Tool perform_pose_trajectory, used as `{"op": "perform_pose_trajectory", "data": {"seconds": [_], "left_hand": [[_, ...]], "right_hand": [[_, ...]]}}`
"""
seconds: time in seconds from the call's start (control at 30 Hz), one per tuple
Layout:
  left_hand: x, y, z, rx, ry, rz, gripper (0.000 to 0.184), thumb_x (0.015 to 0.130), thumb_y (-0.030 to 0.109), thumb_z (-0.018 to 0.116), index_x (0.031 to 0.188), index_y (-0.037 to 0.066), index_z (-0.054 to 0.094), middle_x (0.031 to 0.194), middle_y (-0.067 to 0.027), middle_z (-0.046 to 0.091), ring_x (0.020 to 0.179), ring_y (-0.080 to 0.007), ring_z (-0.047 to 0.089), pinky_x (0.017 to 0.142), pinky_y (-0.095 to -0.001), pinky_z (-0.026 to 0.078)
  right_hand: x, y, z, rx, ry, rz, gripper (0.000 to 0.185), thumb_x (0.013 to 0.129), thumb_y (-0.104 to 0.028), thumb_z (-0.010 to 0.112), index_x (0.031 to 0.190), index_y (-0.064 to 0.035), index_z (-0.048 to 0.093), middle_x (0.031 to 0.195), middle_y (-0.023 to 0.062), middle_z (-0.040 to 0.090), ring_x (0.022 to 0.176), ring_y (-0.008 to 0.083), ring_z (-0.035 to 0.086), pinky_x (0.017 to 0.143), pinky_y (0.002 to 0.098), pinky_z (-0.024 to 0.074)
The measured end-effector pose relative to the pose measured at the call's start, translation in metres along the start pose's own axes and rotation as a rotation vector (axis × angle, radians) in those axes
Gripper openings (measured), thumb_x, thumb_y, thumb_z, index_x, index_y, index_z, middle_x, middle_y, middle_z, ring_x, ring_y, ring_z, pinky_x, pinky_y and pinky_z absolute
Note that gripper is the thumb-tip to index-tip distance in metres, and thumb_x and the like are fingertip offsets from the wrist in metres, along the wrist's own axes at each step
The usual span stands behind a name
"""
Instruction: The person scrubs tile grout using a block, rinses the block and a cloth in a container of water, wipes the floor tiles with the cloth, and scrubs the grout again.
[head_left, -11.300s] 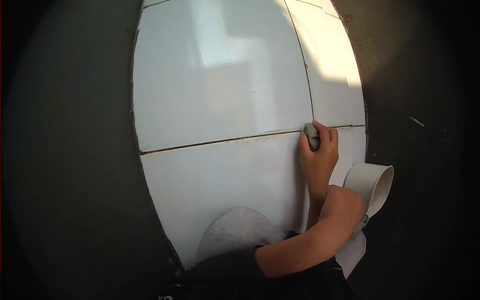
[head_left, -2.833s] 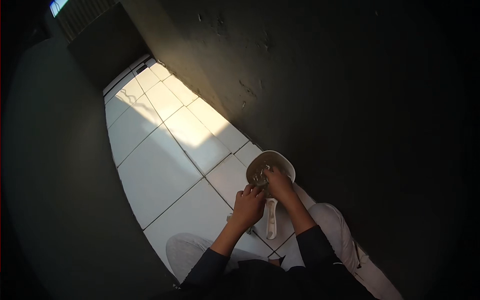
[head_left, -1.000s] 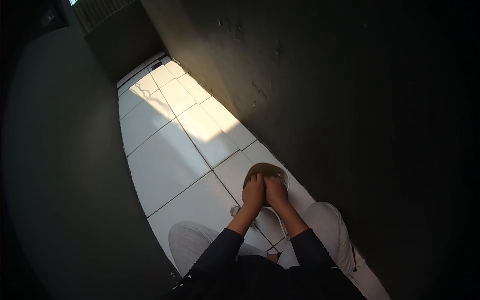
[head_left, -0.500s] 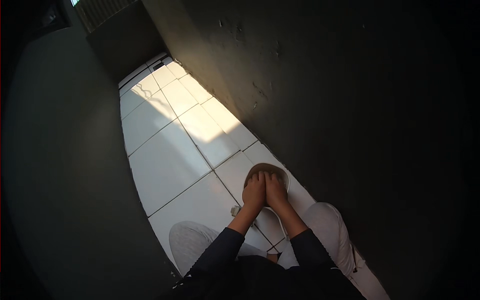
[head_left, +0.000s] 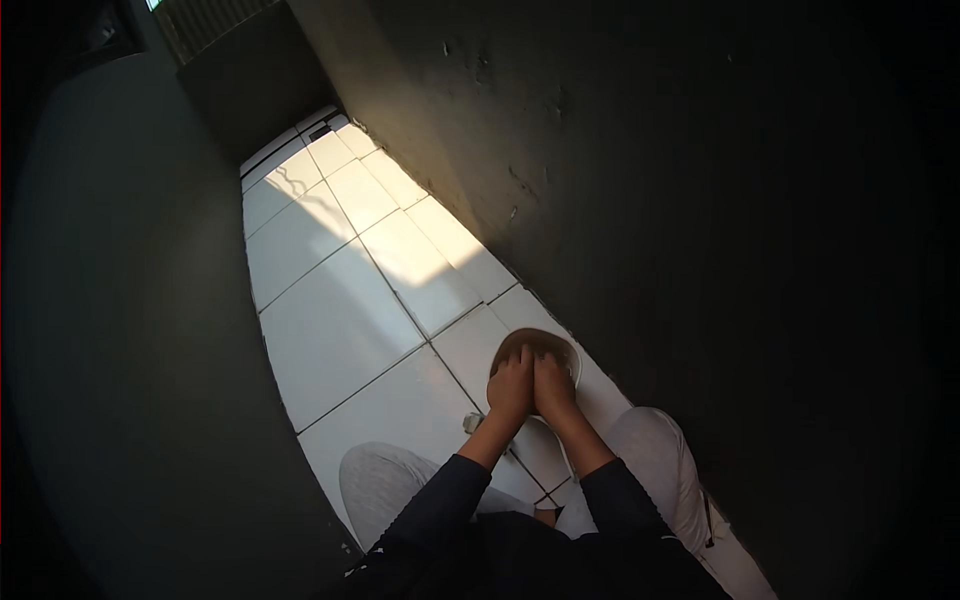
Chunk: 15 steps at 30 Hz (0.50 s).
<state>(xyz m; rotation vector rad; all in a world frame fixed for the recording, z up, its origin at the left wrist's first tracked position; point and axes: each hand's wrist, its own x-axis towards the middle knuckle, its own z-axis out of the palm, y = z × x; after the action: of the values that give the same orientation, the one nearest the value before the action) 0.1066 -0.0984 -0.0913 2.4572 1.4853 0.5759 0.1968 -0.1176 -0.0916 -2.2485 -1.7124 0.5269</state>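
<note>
A pale round dipper with a handle stands on the white tiled floor, its inside brownish. Both hands are together over its opening. My left hand has its fingers bent down into the dipper, pressed side by side with my right hand. The fingers look closed together, and what they hold, if anything, is hidden beneath them. A small greyish lump lies on the tile just left of my left wrist. Part of the dipper's near side and handle is behind the forearms.
White floor tiles run away between two dark walls, with sunlight on the far tiles. My knees in light grey trousers are bent at both sides. A dark panel and a ribbed surface stand at the far end.
Earlier my hand held a grey lump at a tile joint; later both hands worked apart in the dipper. Now they are pressed together over it. Over the last second they have hardly moved.
</note>
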Motion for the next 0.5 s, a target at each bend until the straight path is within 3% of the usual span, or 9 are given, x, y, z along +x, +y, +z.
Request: {"op": "perform_pose_trajectory", "data": {"seconds": [0.03,0.1,0.13,0.2,0.3,0.43,0.5], "left_hand": [[0.000,0.000,0.001,0.000,0.000,0.001,0.056,0.068,0.016,0.072,0.116,0.002,0.047,0.105,-0.0183,0.060,0.091,-0.0339,0.064,0.070,-0.0399,0.055],[0.001,0.000,0.004,0.102,0.039,0.006,0.018,0.084,0.014,0.056,0.100,0.005,0.054,0.093,-0.0139,0.065,0.077,-0.0272,0.069,0.056,-0.0346,0.057],[0.001,0.001,0.002,0.102,0.039,0.006,0.018,0.084,0.014,0.056,0.100,0.005,0.054,0.093,-0.0139,0.065,0.077,-0.0272,0.069,0.056,-0.0346,0.057],[0.000,0.002,0.000,0.121,-0.042,-0.022,0.015,0.085,0.013,0.055,0.096,0.003,0.056,0.085,-0.0148,0.066,0.071,-0.0281,0.069,0.056,-0.0357,0.057],[0.003,0.004,-0.006,0.127,-0.229,-0.087,0.013,0.084,0.012,0.055,0.093,0.002,0.058,0.083,-0.0156,0.066,0.070,-0.0282,0.069,0.056,-0.0363,0.057],[0.001,0.001,-0.004,0.090,-0.189,-0.043,0.012,0.083,0.010,0.055,0.092,0.003,0.057,0.083,-0.0153,0.066,0.068,-0.0287,0.069,0.054,-0.0373,0.056],[0.001,0.002,-0.007,0.045,-0.057,-0.008,0.014,0.082,0.010,0.056,0.094,0.003,0.057,0.092,-0.0149,0.066,0.079,-0.0290,0.068,0.060,-0.0363,0.056]], "right_hand": [[-0.001,-0.001,-0.002,0.000,0.000,0.001,0.020,0.086,-0.009,0.055,0.105,-0.0060,0.060,0.111,0.0166,0.058,0.102,0.0338,0.059,0.088,0.0417,0.0499],[-0.003,-0.004,-0.007,0.082,-0.012,-0.005,0.022,0.086,-0.007,0.054,0.109,-0.0054,0.055,0.110,0.0175,0.055,0.099,0.0375,0.059,0.085,0.0444,0.0500],[-0.003,0.000,-0.001,0.082,-0.012,-0.005,0.022,0.086,-0.007,0.054,0.109,-0.0054,0.055,0.110,0.0175,0.055,0.099,0.0375,0.059,0.085,0.0444,0.0500],[-0.004,0.009,0.012,-0.157,0.252,-0.207,0.022,0.087,-0.007,0.054,0.109,-0.0062,0.051,0.112,0.0169,0.055,0.093,0.0376,0.062,0.077,0.0435,0.0533],[-0.010,-0.001,-0.003,-0.158,0.091,-0.122,0.022,0.086,-0.008,0.054,0.108,-0.0069,0.051,0.112,0.0173,0.055,0.094,0.0378,0.062,0.077,0.0435,0.0531],[-0.008,-0.005,-0.008,-0.032,-0.015,-0.016,0.023,0.084,-0.009,0.056,0.107,-0.0078,0.052,0.109,0.0183,0.056,0.099,0.0369,0.060,0.082,0.0453,0.0502],[-0.004,0.000,-0.003,0.115,0.133,-0.068,0.025,0.084,-0.007,0.056,0.108,-0.0077,0.053,0.104,0.0196,0.057,0.099,0.0377,0.059,0.085,0.0460,0.0482]]}}
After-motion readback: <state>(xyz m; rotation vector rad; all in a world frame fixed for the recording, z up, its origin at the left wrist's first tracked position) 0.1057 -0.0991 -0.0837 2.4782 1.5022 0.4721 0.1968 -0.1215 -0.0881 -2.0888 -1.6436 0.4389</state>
